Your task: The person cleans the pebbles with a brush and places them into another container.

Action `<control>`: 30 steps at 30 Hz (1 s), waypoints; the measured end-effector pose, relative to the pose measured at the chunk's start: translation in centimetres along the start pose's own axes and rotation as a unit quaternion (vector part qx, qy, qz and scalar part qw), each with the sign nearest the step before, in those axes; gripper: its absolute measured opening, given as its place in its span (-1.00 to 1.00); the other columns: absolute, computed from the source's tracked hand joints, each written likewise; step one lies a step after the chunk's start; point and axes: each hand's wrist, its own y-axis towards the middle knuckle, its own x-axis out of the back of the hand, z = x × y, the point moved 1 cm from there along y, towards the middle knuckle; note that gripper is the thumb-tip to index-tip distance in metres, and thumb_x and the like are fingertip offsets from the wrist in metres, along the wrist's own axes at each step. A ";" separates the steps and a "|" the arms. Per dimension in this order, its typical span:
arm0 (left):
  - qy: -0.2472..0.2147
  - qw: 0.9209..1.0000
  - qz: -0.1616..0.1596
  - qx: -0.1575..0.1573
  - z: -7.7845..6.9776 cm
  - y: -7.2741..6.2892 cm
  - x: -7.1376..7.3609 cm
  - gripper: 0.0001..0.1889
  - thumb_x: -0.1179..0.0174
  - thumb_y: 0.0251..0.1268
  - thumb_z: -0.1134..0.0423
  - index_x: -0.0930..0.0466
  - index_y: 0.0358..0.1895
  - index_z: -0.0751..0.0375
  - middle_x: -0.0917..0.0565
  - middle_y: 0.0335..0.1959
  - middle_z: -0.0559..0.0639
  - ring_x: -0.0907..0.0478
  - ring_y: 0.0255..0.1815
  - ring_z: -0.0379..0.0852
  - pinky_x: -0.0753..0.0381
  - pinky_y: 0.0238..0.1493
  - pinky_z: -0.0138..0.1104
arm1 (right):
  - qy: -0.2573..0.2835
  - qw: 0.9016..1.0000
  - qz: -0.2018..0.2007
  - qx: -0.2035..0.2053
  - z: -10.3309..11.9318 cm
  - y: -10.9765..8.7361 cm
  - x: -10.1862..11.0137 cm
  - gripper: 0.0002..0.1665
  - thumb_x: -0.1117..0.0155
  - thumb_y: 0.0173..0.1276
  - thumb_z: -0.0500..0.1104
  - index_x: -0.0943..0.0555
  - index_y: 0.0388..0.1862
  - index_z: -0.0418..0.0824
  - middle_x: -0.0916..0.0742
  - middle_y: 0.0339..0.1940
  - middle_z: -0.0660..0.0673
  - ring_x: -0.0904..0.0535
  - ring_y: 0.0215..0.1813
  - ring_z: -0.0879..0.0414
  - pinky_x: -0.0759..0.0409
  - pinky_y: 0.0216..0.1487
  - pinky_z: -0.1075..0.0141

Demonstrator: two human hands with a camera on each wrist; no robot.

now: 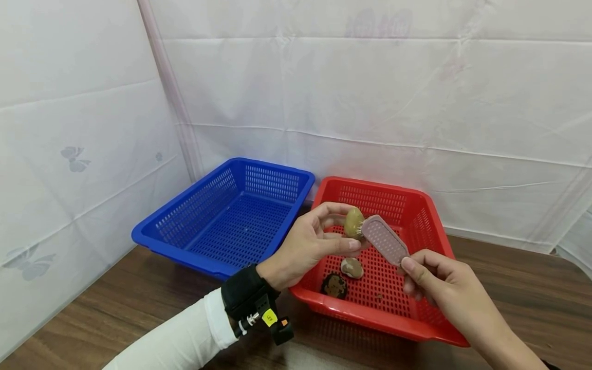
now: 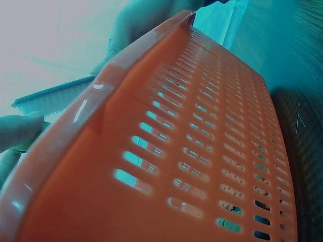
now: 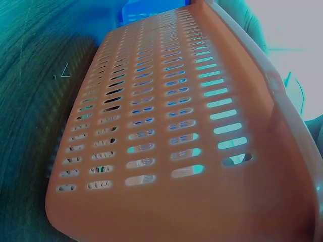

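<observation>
Over the red basket [image 1: 370, 314], my left hand [image 1: 302, 244] holds a smooth olive-green stone [image 1: 353, 222] between thumb and fingers. My right hand [image 1: 439, 280] pinches the end of a brush [image 1: 385, 240] with a pale mauve, dotted back. The brush's bristles meet the right side of the green stone. Below, on the basket floor, lie a beige and brown mottled stone [image 1: 352, 267] and a dark stone with brown patches [image 1: 334, 285]. In the left wrist view the basket wall hides much of both hands, though the brush [image 2: 55, 98] shows past the rim.
A blue slatted basket [image 1: 245, 221] stands left of the red one, on a dark wood table [image 1: 499, 272]. White curtain-like sheets [image 1: 370, 92] hang behind and to the left. A black camera strap [image 1: 247, 293] circles my left wrist.
</observation>
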 end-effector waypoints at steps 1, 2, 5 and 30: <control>-0.001 1.000 0.001 0.001 0.0 0.0 0.0 -0.42 -0.31 0.42 0.51 -0.40 0.45 0.24 -0.62 0.25 0.20 -0.70 0.15 0.03 -0.75 0.12 -0.12 | -0.001 1.000 -0.001 -0.001 0.0 0.0 0.0 -0.71 -0.26 0.65 0.01 -0.69 -0.18 -0.18 -0.70 -0.42 -0.14 -0.63 -0.33 -0.04 -0.66 -0.34 0.26; -0.002 1.000 0.002 0.001 0.0 0.0 0.0 -0.42 -0.30 0.42 0.51 -0.39 0.45 0.24 -0.61 0.25 0.21 -0.70 0.14 0.04 -0.75 0.12 -0.11 | -0.001 1.000 -0.001 -0.002 0.0 0.0 0.0 -0.71 -0.25 0.65 0.01 -0.69 -0.17 -0.18 -0.71 -0.42 -0.13 -0.63 -0.33 -0.03 -0.65 -0.35 0.26; -0.005 1.000 0.006 0.002 0.1 0.0 0.1 -0.41 -0.30 0.42 0.52 -0.38 0.46 0.25 -0.59 0.27 0.22 -0.72 0.13 0.05 -0.74 0.14 -0.09 | -0.008 1.000 -0.003 -0.006 0.0 0.0 0.0 -0.70 -0.25 0.66 0.03 -0.69 -0.17 -0.17 -0.71 -0.42 -0.13 -0.62 -0.34 -0.03 -0.62 -0.37 0.27; -0.005 1.000 -0.014 -0.001 0.0 0.1 0.0 -0.43 -0.32 0.42 0.51 -0.38 0.43 0.22 -0.64 0.20 0.22 -0.75 0.04 0.03 -0.76 0.08 -0.13 | 0.010 1.000 0.013 -0.009 0.0 -0.1 0.2 -0.72 -0.23 0.68 0.01 -0.67 -0.19 -0.13 -0.69 -0.43 -0.20 -0.59 -0.42 -0.08 -0.50 -0.53 0.19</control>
